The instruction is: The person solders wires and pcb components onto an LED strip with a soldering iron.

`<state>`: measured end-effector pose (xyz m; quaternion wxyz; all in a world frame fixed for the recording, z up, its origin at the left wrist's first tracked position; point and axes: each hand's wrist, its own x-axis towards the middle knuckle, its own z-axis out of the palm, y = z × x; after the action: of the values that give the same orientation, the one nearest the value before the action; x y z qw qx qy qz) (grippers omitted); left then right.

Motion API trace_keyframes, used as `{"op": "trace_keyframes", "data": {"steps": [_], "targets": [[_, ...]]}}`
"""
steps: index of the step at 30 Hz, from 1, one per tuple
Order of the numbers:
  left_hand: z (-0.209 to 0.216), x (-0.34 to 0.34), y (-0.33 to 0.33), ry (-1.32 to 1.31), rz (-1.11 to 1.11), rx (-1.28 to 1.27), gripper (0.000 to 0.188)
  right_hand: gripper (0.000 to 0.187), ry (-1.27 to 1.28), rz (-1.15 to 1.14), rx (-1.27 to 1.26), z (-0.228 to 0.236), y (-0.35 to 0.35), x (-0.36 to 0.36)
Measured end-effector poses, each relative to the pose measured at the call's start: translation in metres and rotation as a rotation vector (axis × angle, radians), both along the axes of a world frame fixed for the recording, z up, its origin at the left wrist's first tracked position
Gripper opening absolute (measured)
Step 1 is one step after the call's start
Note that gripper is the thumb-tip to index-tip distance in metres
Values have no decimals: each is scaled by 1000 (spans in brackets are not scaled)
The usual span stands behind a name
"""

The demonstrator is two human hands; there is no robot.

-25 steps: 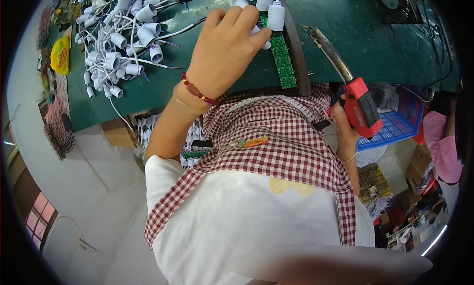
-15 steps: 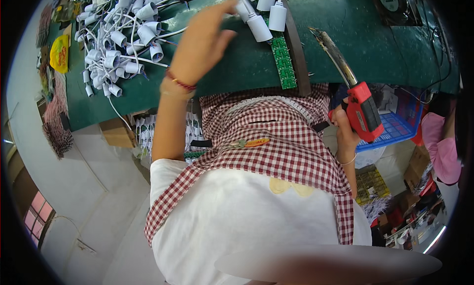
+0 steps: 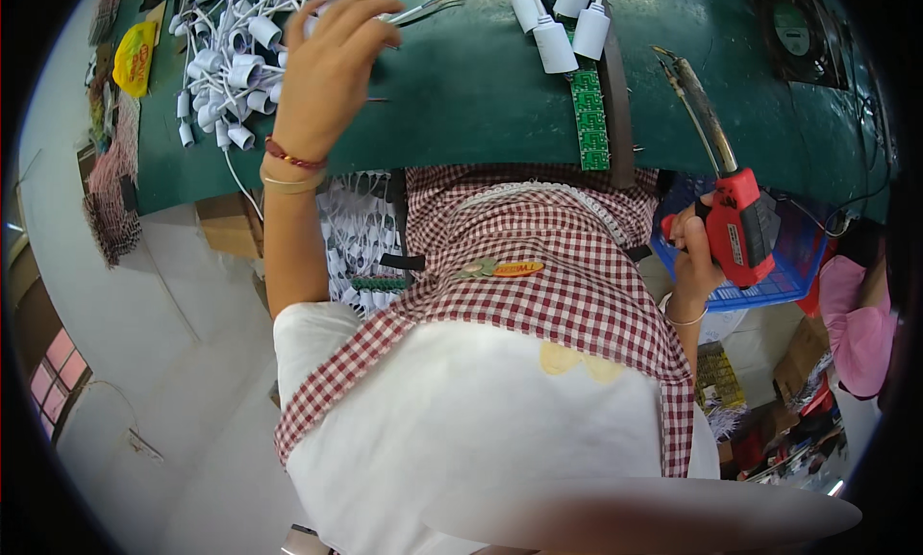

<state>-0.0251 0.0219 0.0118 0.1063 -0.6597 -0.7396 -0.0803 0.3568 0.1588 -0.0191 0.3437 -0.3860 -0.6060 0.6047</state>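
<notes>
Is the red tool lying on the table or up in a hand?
Up in a hand: the right hand grips the red pistol-shaped soldering tool beside the green table edge.

soldering gun (image 3: 735, 223): red, tip up | white sockets (image 3: 231, 60): piled, wired

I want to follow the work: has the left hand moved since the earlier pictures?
Yes. The left hand has gone left, away from the green circuit strip, toward the pile of white sockets.
</notes>
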Motion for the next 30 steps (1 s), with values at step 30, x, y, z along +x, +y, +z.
{"op": "trace_keyframes", "data": {"steps": [30], "targets": [[-7, 145, 66, -1098, -84, -53, 20, 26, -28, 96, 63, 45, -3, -73]]}}
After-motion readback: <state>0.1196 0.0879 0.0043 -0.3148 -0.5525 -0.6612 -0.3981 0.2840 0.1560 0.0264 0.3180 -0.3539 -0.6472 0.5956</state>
